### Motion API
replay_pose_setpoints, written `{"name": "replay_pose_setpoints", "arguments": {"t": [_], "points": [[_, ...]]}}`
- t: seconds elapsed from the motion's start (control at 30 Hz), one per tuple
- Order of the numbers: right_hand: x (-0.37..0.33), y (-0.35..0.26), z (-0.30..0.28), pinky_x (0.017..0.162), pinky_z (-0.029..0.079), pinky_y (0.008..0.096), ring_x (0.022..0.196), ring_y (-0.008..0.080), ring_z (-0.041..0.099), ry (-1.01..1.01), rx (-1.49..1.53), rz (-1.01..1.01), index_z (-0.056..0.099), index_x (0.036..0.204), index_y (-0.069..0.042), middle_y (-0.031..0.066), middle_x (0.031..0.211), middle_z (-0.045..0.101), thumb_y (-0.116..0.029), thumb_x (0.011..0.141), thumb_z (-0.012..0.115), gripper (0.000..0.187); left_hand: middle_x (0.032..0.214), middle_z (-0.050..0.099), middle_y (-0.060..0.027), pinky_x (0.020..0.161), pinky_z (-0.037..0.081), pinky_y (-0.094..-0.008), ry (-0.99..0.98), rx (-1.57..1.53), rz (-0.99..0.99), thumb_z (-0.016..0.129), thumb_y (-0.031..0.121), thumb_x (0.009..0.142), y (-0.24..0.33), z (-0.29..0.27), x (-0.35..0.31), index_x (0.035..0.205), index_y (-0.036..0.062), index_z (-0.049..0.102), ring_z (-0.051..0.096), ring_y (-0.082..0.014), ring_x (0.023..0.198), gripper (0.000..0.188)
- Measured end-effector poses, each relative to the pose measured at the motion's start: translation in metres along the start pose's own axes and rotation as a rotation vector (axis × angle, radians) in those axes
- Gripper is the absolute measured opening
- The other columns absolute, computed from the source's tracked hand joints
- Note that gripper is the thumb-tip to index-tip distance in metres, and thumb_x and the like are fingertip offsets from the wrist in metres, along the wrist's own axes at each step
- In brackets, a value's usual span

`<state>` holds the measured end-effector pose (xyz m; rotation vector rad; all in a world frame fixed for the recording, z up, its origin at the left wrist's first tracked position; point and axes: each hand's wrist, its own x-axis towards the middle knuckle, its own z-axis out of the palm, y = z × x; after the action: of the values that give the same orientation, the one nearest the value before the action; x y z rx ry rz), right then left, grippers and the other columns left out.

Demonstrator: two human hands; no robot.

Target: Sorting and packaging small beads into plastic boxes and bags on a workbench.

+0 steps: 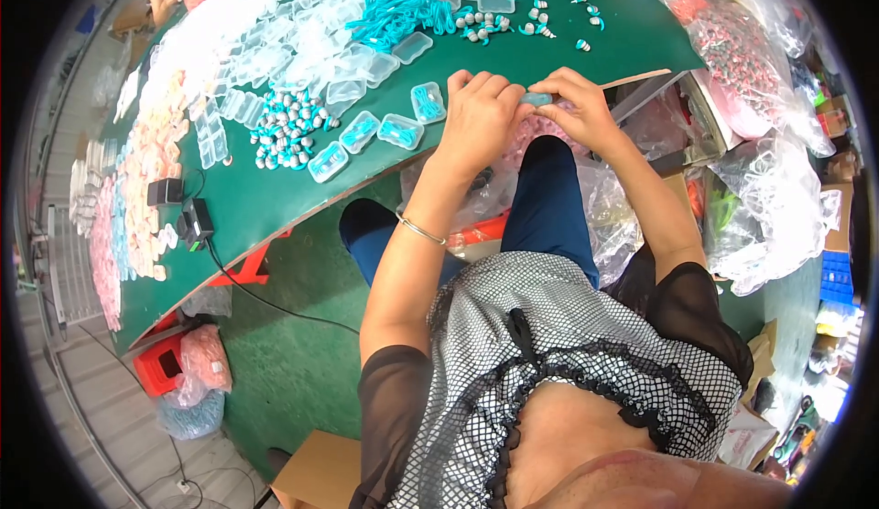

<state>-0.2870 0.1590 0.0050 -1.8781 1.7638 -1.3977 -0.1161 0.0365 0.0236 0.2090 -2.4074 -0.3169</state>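
At the far left, pink and pale items lie in rows along the green desk, with a black adapter and its cable near the desk's edge. Further right, small clear plastic boxes spread across the desk, several nearer ones filled with teal pieces, beside a heap of silver-and-teal earbuds. A tangle of teal cords lies farther back. The left hand is closed, its fingertips pinching the left end of a small light-blue piece, held just over the desk's near edge. The right hand pinches the other end, fingers curled. To the right, clear plastic bags pile up.
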Motion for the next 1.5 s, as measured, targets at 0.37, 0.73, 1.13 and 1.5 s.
{"name": "replay_pose_setpoints", "arguments": {"t": [0.37, 0.73, 1.13, 1.5], "points": [[0.048, -0.001, -0.003, 0.078, 0.049, 0.0347, 0.086, 0.0248, 0.061, -0.112, -0.048, -0.108, 0.066, 0.095, -0.002, 0.0091, 0.092, 0.063, -0.009, 0.077, 0.072, 0.02, 0.094, 0.064, -0.0034, 0.084, 0.039, -0.0439, 0.069, 0.141, -0.039, 0.075, 0.018, 0.074, -0.008, -0.004, -0.008, 0.095, 0.0111, 0.066, 0.06, -0.0225, 0.091, 0.024], [0.152, 0.089, 0.005, 0.092, 0.042, 0.054, 0.125, 0.0253, 0.05, -0.058, -0.922, 0.124, 0.056, 0.131, -0.019, 0.0066, 0.128, 0.058, -0.014, 0.08, 0.065, 0.052, 0.106, 0.064, -0.0071, 0.095, 0.036, -0.054, -0.032, 0.175, -0.126, 0.075, 0.025, 0.072, 0.0, 0.005, -0.009, 0.105, 0.01, 0.06, 0.058, -0.0251, 0.104, 0.039], [0.159, 0.092, -0.018, 0.078, 0.054, 0.0422, 0.092, 0.0326, 0.064, 0.207, -0.806, -0.287, 0.067, 0.103, -0.006, 0.0124, 0.103, 0.064, -0.012, 0.08, 0.064, 0.025, 0.108, 0.063, -0.0069, 0.096, 0.035, -0.0544, -0.007, 0.186, -0.133, 0.075, 0.022, 0.072, 0.002, 0.006, -0.016, 0.111, 0.012, 0.061, 0.057, -0.0251, 0.106, 0.043], [0.068, 0.032, -0.019, 0.063, 0.055, 0.0274, 0.07, 0.0148, 0.066, 0.42, 0.389, 0.394, 0.056, 0.124, 0.002, 0.0109, 0.09, 0.068, -0.006, 0.085, 0.063, 0.04, 0.113, 0.062, -0.007, 0.092, 0.037, -0.0486, 0.071, 0.103, -0.164, 0.076, 0.022, 0.073, -0.001, -0.009, -0.005, 0.111, 0.0108, 0.062, 0.055, -0.0286, 0.109, 0.041]]}}
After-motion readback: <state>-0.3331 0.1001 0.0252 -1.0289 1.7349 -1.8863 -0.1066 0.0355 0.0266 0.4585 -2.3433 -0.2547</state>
